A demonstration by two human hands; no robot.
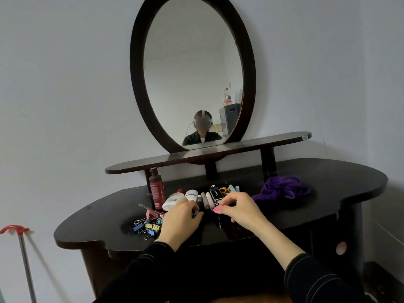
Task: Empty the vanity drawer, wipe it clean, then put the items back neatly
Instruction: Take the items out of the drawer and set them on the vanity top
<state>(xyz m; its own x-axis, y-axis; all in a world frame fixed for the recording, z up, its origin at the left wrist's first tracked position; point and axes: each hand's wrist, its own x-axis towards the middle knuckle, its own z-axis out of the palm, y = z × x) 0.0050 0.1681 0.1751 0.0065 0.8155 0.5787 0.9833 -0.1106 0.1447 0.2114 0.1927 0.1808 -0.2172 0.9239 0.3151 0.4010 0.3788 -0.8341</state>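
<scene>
Two dark sleeves (317, 278) come in from the bottom edge, and the hands work over the clutter on the black vanity top (328, 200). The right hand (242, 209) pinches a pink disc (218, 209) between thumb and fingertips, low over the surface. The left hand (182, 217) has its fingers curled, apparently round a small dark item (195, 212) too hidden to identify. The drawer's contents lie here: a row of small tubes (206, 200) just beyond the hands, a white bottle (173, 201) on its side, an upright dark red bottle (156, 192), and binder clips (150, 225) scattered to the left. A purple cloth (282, 189) sits crumpled to the right, apart from them. The drawer itself is out of view, probably below the front edge behind the arms. Whether these pieces are being laid out or gathered for return I cannot tell. Either way, the step goes best by moving one or two pieces per hand, keeping like with like, steering clear of the upright bottle, and keeping the round tubes from rolling.
</scene>
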